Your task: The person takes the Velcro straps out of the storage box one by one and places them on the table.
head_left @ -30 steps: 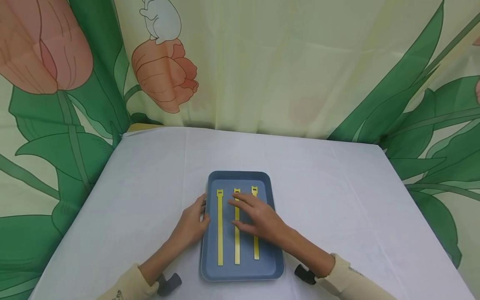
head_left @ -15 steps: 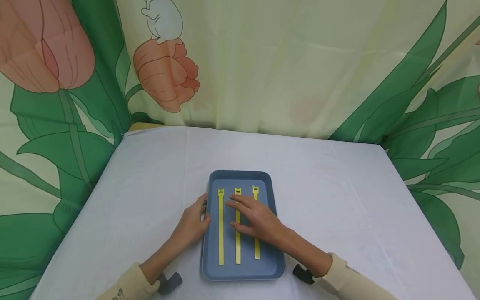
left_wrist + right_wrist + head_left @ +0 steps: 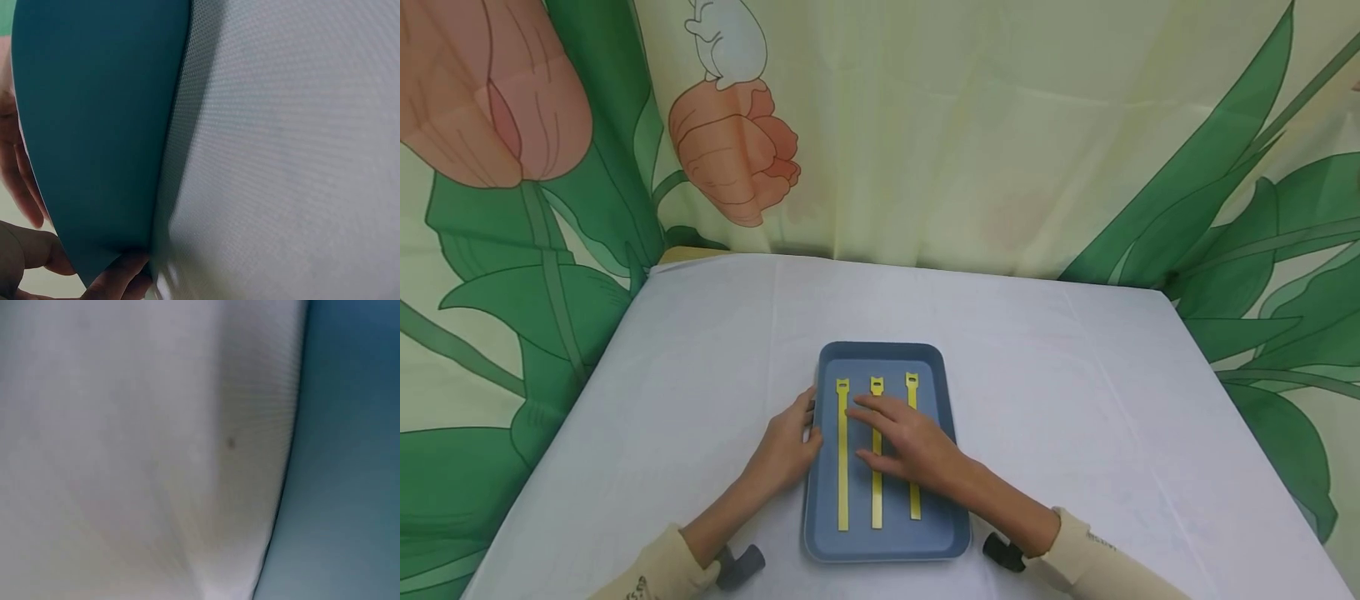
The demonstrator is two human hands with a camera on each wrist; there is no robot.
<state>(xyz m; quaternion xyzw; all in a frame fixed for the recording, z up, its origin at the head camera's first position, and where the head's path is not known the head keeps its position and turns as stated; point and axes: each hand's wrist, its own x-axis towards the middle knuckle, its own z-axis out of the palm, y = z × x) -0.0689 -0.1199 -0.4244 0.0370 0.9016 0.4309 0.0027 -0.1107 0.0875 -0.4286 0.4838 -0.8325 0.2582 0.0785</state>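
Note:
A blue rectangular tray (image 3: 887,546) lies on the white-covered table, longer from front to back. In it are three flat yellow straps with slotted heads: a left strap (image 3: 842,467), a middle strap (image 3: 877,504) and a right strap (image 3: 914,502), roughly parallel. My left hand (image 3: 781,448) holds the tray's left side; the left wrist view shows its fingers (image 3: 119,275) against the outer wall and the thumb by the rim. Over the tray, my right hand (image 3: 917,443) has its fingers spread, partly covering the middle and right straps. Nothing is seen in its grasp.
White cloth (image 3: 1075,400) covers the table around the tray. A curtain (image 3: 940,142) printed with flowers and leaves hangs behind and at both sides. Dark wrist cameras (image 3: 741,568) sit low by the sleeves.
My right hand has shifted slightly left over the tray, its fingertips drawing nearer the left strap. The left hand stays at the tray's side, and the straps keep their places.

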